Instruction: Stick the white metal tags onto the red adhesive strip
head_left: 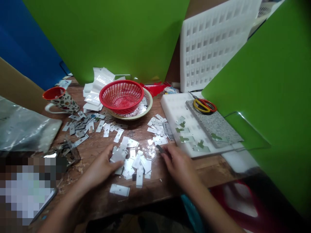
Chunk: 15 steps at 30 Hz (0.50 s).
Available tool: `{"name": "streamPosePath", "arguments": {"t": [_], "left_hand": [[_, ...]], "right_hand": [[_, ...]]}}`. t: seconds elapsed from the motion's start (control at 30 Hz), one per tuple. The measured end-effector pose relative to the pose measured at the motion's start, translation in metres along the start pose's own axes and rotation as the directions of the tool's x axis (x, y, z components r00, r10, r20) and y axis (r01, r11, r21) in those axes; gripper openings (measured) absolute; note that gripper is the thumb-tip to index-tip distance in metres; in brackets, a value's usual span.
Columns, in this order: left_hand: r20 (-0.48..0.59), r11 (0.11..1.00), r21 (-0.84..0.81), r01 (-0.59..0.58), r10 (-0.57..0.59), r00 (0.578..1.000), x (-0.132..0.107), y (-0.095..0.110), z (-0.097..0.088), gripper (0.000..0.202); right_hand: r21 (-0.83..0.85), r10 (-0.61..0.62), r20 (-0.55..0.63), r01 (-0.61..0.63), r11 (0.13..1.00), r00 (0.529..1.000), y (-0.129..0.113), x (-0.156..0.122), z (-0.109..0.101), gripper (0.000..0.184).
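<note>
My left hand (106,163) is closed around a few flat metal plates (119,154), held just over a loose pile of metal plates (139,165). Between the thumb and fingers of my right hand (178,162) is a small dark flat metal piece (159,149). Small washers (149,150) lie scattered on the wood between both hands. One single plate (119,190) rests apart, closer to my body. Another heap of plates (159,127) sits beyond my right hand.
A red plastic basket (121,97) stands in a cream basket (149,108) at the back. More plates (84,123) and a mug (60,100) are at left. On the right, scissors (204,105) lie on a stone slab (213,124) over white foam (172,106). Green panels (109,35) rise behind.
</note>
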<state>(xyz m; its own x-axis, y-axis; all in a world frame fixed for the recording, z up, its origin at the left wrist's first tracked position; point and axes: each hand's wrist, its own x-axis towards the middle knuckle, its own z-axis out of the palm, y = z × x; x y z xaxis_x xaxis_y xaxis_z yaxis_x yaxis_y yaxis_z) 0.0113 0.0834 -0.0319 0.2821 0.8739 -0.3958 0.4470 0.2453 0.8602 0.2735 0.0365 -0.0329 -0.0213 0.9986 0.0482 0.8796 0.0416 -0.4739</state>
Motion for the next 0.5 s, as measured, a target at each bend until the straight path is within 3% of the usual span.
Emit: {"name": "streamPosePath", "arguments": {"t": [0.13,0.2,0.27,0.37,0.5], "left_hand": [[0.017,0.992,0.046,-0.116,0.116,0.993,0.052,0.046,0.030,0.035],[0.061,0.988,0.066,-0.137,0.133,0.989,0.082,0.068,0.048,0.036],[0.098,0.981,0.103,-0.166,0.156,0.983,0.102,0.080,0.054,0.040],[0.128,0.947,0.215,-0.240,0.216,0.968,0.103,0.077,0.034,0.044],[0.201,0.859,0.411,-0.305,0.241,0.950,0.076,0.049,-0.007,0.041]], "right_hand": [[-0.397,-0.117,-0.117,0.062,0.916,0.986,-0.003,0.042,-0.019,0.018],[-0.497,-0.127,-0.134,0.045,0.867,0.983,-0.006,0.061,-0.029,0.017],[-0.523,-0.145,-0.162,0.040,0.852,0.976,-0.010,0.068,-0.037,0.017],[-0.430,-0.189,-0.099,0.130,0.894,0.977,-0.017,0.052,-0.035,0.017],[-0.171,-0.207,0.214,0.246,0.954,0.954,-0.026,0.016,-0.004,0.010]]}}
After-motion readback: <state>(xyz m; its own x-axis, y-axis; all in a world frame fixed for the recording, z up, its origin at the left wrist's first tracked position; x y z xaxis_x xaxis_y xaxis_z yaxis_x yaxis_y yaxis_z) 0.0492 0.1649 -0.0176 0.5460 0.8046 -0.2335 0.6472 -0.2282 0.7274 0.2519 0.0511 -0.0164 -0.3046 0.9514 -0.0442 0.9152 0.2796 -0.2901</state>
